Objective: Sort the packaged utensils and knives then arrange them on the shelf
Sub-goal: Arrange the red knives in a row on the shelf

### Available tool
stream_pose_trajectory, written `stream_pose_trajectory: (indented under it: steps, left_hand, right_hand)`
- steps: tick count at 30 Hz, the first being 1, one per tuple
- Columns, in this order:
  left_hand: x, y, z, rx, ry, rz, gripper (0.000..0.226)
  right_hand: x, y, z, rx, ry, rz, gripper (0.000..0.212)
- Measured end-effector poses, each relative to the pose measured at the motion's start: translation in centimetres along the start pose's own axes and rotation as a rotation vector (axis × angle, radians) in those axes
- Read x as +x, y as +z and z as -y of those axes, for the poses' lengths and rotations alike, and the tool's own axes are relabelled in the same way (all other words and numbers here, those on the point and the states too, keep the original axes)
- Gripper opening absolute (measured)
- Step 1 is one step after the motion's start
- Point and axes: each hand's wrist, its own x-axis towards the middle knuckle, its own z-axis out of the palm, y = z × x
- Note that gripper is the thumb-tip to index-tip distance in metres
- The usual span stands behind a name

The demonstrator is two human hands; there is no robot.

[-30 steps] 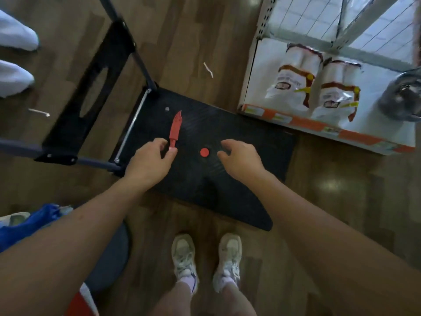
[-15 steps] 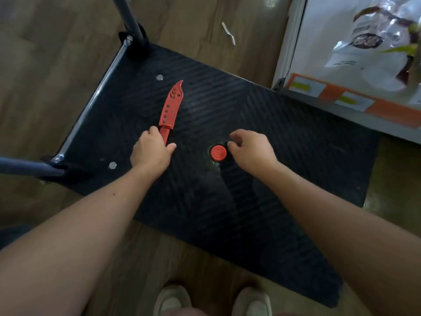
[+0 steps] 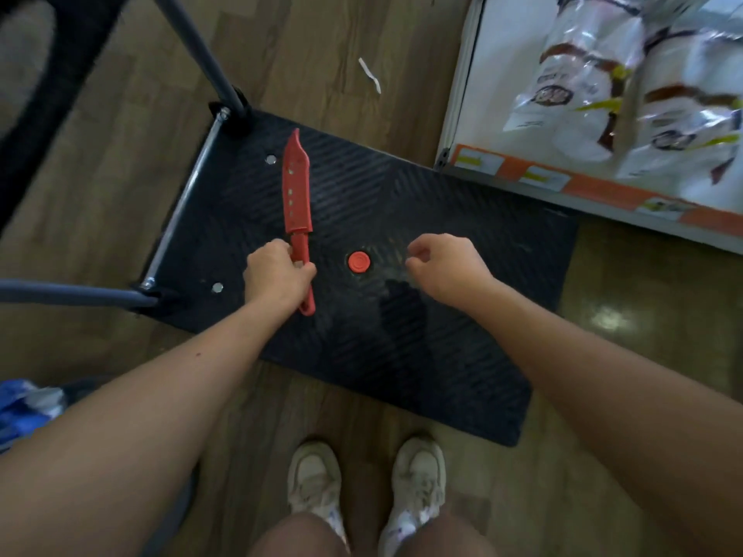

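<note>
A red knife (image 3: pixel 296 190) in a red perforated sheath lies over the black platform (image 3: pixel 442 219) of a hand cart, its tip pointing away from me. My left hand (image 3: pixel 277 275) grips the knife's red handle, whose looped end sticks out below my palm. My right hand (image 3: pixel 446 267) hovers above the platform, fingers loosely curled, with nothing visible in it. It is just right of a round red disc (image 3: pixel 359 261) set in the platform. The white shelf (image 3: pixel 563 178) with orange price strips is at the upper right.
Two white snack bags (image 3: pixel 583 86) lie on the low shelf. The cart's dark folding handle (image 3: pixel 201 54) rises at the upper left. A white scrap (image 3: pixel 372 74) lies on the wood floor. My shoes (image 3: pixel 317 484) stand at the platform's near edge; blue packaging (image 3: pixel 24 408) sits at the left.
My left hand closed round the knife's handle. My right hand drew away to the right of the red disc. The camera pulled back a little.
</note>
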Motion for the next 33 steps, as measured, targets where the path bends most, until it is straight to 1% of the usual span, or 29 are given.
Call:
stream_pose_trajectory:
  steps: [4, 10, 14, 17, 20, 24, 28, 31, 33]
  left_hand:
    - [-6.9, -8.3, -6.2, -0.032, 0.102, 0.025, 0.023]
    - [-18.3, -19.4, -14.7, -0.115, 0.302, 0.06, 0.028]
    - [-25.0, -24.5, -18.9, -0.191, 0.437, 0.071, 0.026]
    - [-29.6, -27.3, -21.5, -0.246, 0.508, 0.092, 0.024]
    - [-33.5, -29.0, -24.3, -0.269, 0.623, 0.099, 0.023]
    - [-38.9, -29.9, -29.1, -0.299, 0.736, 0.094, 0.018]
    - [-44.6, -28.6, -34.0, -0.315, 0.85, 0.09, 0.019]
    - [-48.8, -26.4, -37.7, -0.314, 0.889, 0.044, 0.027]
    - [-51.5, -24.6, -40.2, -0.335, 0.901, 0.028, 0.029]
  right_hand:
    - [-8.4, -7.2, 2.5, 0.028, 0.046, -0.024, 0.036]
    - [-21.4, -18.0, 6.5, 0.145, 0.078, -0.138, 0.037]
    - [-28.6, -23.6, 7.9, 0.248, 0.02, -0.259, 0.036]
    - [-33.9, -26.8, 8.5, 0.399, -0.027, -0.342, 0.035]
    - [-38.0, -29.3, 8.1, 0.629, -0.052, -0.405, 0.034]
    - [-42.3, -33.4, 6.1, 0.778, -0.08, -0.508, 0.028]
    - [-46.7, -38.0, 2.1, 0.816, -0.143, -0.574, 0.017]
    - [-49.3, -42.0, -2.1, 0.804, -0.189, -0.634, 0.022]
    - [-50.9, -44.5, -4.9, 0.793, -0.22, -0.652, 0.021]
